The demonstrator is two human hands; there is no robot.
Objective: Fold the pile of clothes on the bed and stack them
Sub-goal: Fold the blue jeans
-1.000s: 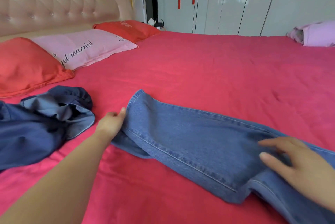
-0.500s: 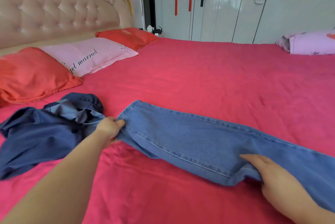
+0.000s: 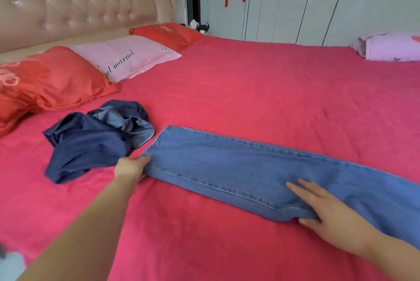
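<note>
Left hand [image 3: 130, 167]: is clamped on the hem of long blue denim jeans [image 3: 227, 167], newly gripped.
Right hand [image 3: 329, 214]: flat, fingers apart, pressed mid-jeans.
Change: leg is pulled straight; folding is readied.

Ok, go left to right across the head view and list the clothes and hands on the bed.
Dark blue garment → left hand, gripping the hem → jeans. The right hand rests on the jeans, so it has no separate place in the order.
</note>
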